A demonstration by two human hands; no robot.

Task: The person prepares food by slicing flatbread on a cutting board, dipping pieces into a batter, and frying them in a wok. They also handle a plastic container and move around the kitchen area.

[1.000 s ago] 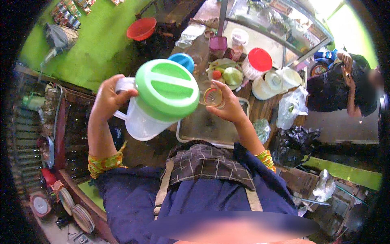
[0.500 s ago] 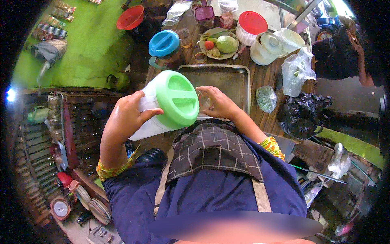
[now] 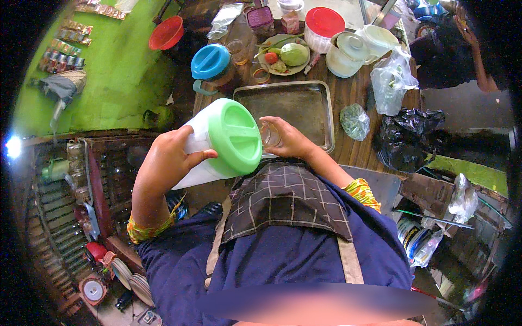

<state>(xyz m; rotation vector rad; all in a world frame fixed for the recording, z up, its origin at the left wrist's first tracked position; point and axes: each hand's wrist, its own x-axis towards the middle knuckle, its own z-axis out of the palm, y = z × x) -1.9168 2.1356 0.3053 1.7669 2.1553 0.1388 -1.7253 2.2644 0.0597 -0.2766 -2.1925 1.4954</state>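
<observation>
The white plastic jug with a round green lid (image 3: pixel 225 142) sits in the left hand (image 3: pixel 168 163), whose fingers wrap its handle side, the thumb reaching toward the lid rim; it hangs over the near edge of the brown wooden table (image 3: pixel 359 92), at about 7 o'clock from the shallow rectangular steel tray (image 3: pixel 293 106). It is tipped: its long axis runs from the base at roughly 8 o'clock up to the lid at 2 o'clock, the mouth aimed at the small clear drinking glass (image 3: pixel 269 133) that the right hand (image 3: pixel 293 142) cups with curled fingers. The jug looks stiff and, if full, fairly heavy, best carried by the handle; its smooth wall may be slick. The glass seems light, hard and breakable, best gripped round its side. A blue-lidded jug (image 3: pixel 211 62) stands at 11 o'clock.
</observation>
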